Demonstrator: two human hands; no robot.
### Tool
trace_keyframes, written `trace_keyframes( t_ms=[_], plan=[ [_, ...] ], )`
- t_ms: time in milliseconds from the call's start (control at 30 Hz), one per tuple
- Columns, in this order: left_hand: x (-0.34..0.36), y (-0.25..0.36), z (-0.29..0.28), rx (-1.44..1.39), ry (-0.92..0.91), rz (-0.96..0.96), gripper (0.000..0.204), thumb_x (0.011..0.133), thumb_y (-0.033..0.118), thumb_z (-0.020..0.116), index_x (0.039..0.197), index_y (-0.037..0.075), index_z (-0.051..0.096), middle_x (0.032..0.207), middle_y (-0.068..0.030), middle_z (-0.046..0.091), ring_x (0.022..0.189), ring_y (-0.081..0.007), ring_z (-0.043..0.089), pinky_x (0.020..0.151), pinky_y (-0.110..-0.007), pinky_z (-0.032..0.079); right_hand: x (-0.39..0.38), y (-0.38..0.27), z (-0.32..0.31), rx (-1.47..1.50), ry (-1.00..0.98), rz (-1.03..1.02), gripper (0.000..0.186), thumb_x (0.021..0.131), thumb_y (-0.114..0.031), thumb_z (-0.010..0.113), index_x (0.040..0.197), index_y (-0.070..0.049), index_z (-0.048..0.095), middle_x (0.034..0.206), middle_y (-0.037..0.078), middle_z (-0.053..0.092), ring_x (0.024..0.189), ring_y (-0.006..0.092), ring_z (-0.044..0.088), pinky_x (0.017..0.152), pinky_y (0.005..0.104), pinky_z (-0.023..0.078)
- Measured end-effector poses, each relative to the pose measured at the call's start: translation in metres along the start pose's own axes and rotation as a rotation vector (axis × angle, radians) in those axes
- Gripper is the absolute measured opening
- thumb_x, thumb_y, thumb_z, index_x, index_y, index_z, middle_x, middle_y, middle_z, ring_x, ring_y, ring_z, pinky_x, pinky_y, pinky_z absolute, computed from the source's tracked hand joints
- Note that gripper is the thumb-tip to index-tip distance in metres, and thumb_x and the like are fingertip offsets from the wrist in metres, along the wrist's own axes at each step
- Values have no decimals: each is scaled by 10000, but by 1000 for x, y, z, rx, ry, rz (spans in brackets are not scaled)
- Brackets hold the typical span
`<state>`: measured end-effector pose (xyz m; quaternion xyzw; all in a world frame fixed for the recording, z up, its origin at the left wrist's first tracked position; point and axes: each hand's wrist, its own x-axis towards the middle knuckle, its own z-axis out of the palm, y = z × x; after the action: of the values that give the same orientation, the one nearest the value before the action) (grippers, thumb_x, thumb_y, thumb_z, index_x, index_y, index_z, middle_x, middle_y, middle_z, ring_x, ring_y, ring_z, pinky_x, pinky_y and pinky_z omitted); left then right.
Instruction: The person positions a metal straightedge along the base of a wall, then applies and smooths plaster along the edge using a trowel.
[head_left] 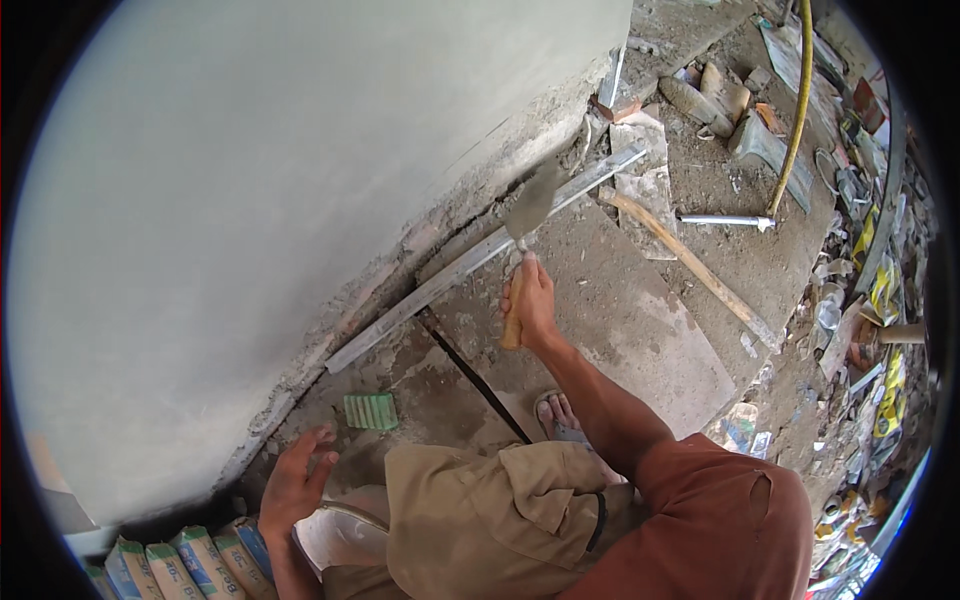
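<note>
My right hand is wrapped round the wooden handle of a trowel. Its grey pointed blade tilts up toward the base of the wall, above a long metal bar. My left hand hangs at the lower left with its fingers apart and nothing in them. Beside that hand is a whitish rounded thing, partly hidden by my khaki shorts; I cannot tell its kind. A green ribbed block lies on the floor between my left hand and the bar.
A pale plastered wall fills the left. A dark rod and a wooden handle-like stick lie on the dusty floor. Upper right, a yellow hose hangs down. Rubbish piles along the right; printed sacks stand lower left.
</note>
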<state>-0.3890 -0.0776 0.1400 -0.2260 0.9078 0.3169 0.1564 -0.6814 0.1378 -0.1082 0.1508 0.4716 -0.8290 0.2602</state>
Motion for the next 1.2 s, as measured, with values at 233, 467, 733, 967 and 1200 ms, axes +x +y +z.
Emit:
trace_keyframes(
  t_ms=[233, 467, 733, 967, 1200],
  plan=[
    [-17, -41, 2, -28, 39, -39, 403, 934, 59, 632, 1318, -32, 551, 1172, -239, 665, 987, -330, 704, 903, -380, 521, 9, -50, -63, -411, -78, -515, 317, 1048, -382, 525, 995, -70, 505, 659, 20, 517, 512, 129, 539, 434, 302, 455],
    [-18, -32, 3, -43, 24, -97, 431, 911, 35, 622, 1331, -28, 550, 1178, -224, 658, 978, -304, 694, 921, -386, 507, 57, -117, -126, -1294, -61, -775, 344, 958, -344, 689, 1023, -10, 638, 774, 52, 582, 612, 172, 585, 525, 358, 496],
    [-9, -21, 4, 20, -20, -49, 452, 930, 30, 609, 1372, -9, 518, 1196, -208, 663, 990, -282, 663, 906, -380, 509, 139, -201, -106, -1752, -190, -1429, 365, 953, -374, 690, 748, -84, 602, 610, 36, 531, 455, 153, 501, 426, 337, 485],
    [-14, -14, 8, -10, 21, -68, 435, 937, 17, 600, 1361, -24, 514, 1206, -199, 649, 981, -281, 654, 896, -380, 508, 182, -261, -59, -1934, -203, -1735, 448, 960, -480, 643, 712, -113, 574, 629, -3, 527, 495, 117, 507, 457, 307, 495],
    [-18, -12, 5, 14, 25, -97, 435, 940, 12, 600, 1362, -24, 504, 1194, -197, 646, 973, -280, 656, 880, -384, 512, 176, -275, -29, -1986, -201, -1780, 442, 929, -433, 690, 705, -73, 565, 685, 43, 568, 586, 208, 613, 575, 365, 533]
  ],
)
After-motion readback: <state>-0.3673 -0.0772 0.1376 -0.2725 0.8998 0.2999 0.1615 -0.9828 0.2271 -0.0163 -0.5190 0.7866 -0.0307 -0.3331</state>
